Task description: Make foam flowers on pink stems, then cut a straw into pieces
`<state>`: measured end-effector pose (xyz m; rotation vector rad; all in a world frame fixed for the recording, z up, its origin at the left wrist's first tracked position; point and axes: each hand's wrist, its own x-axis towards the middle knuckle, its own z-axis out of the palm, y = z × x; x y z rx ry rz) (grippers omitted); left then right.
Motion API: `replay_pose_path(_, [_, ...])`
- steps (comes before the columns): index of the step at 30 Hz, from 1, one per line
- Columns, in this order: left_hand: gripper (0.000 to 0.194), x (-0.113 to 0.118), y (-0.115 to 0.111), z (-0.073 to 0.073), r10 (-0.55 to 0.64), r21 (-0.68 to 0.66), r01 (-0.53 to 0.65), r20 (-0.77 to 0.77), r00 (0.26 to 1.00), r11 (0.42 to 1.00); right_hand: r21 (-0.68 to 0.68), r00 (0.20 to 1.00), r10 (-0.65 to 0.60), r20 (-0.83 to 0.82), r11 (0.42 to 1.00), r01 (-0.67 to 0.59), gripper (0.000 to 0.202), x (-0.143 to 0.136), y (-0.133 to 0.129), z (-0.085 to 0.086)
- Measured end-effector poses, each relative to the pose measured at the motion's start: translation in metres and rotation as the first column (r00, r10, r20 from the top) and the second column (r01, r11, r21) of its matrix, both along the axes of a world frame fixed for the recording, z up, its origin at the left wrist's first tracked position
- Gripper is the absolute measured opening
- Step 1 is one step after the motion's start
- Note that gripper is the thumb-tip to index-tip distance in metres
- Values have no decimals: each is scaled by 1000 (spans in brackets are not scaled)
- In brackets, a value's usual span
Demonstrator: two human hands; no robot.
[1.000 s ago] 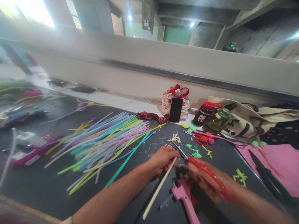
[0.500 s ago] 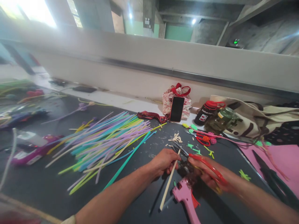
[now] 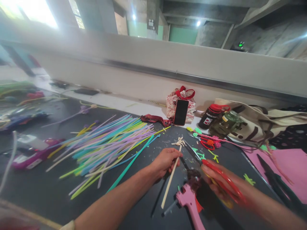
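Note:
My left hand [image 3: 166, 162] is closed, pinching a cream pipe cleaner [image 3: 169, 185] near its far end; the rest slants down toward me. That tip points at a small pile of cut cream pieces [image 3: 178, 141] on the dark table. To the right, my right hand [image 3: 217, 180] is wrapped round red-handled scissors [image 3: 224, 177], their blades reaching toward the pile, apart from the pipe cleaner. A pink glue gun [image 3: 188, 198] lies below and between my hands. Its dark nozzle end is partly in shadow.
Many pastel pipe cleaners [image 3: 115, 143] spread left of my hands. A purple glue gun [image 3: 38, 156] lies farther left. Behind stand a phone [image 3: 180, 112], a patterned bag [image 3: 170, 103] and a black bottle [image 3: 209, 117]. Green snippets [image 3: 200, 156] and a second pair of scissors [image 3: 206, 143] lie at right.
The scissors have moved right, away from the pipe cleaner, with my right hand. My left hand and the pipe cleaner have shifted slightly left and up, toward the cream pieces.

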<state>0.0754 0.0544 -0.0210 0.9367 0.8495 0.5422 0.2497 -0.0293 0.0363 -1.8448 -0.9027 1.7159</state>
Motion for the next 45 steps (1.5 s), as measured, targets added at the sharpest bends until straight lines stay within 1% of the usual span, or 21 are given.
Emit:
replay_pose_path(3, [13,-2,0,3,8,8,-8,27,1000,1000,46,1000,11,1,999,-11,30,-3,-7,1])
replay_pose_path(6, [15,-2,-2,5,-10,19,9,32,999,1000,80,999,41,-12,996,-40,33,-7,-11,2])
replay_pose_path(10, [18,-1,-4,6,-32,29,31,20,999,999,49,1000,13,-27,999,-12,33,-9,-11,3])
replay_pose_path(12, [18,-1,-5,6,-37,33,36,24,999,999,37,999,12,-31,999,-11,33,-9,-10,1])
replay_pose_path(15, [18,-1,-5,6,-45,27,45,28,999,999,48,996,69,-61,997,-67,34,-6,-9,-7])
replay_pose_path(18, [17,-1,-4,5,-63,20,63,15,998,998,99,988,134,-79,987,-126,33,-6,-8,-13])
replay_pose_path(21, [16,-1,-4,5,-74,11,74,-2,997,997,132,985,157,-75,980,-146,33,-10,-5,-13])
replay_pose_path(24, [16,-1,-3,6,-86,3,86,-19,996,996,120,981,183,-61,977,-175,34,-14,-1,-12])
replay_pose_path(28, [16,-1,-3,7,-94,11,94,-35,995,995,76,986,161,-33,984,-158,36,-16,4,-11])
replay_pose_path(31, [16,-1,-2,7,-83,10,84,-53,995,996,25,995,83,-57,996,-81,37,-16,6,-8])
replay_pose_path(33, [17,0,-2,5,-74,4,74,-58,996,997,-19,996,49,-76,999,-51,35,-15,9,-6])
replay_pose_path(36, [17,2,-3,0,-76,-12,75,-54,996,997,-21,993,73,-91,997,-75,33,-10,16,-7])
replay_pose_path(40, [15,5,-2,-7,-74,-51,70,-75,994,996,-46,993,66,-98,996,-70,33,-1,25,-16])
replay_pose_path(45, [15,5,-2,-9,-83,-71,76,-107,991,995,-42,996,69,-61,997,-72,32,2,28,-21])
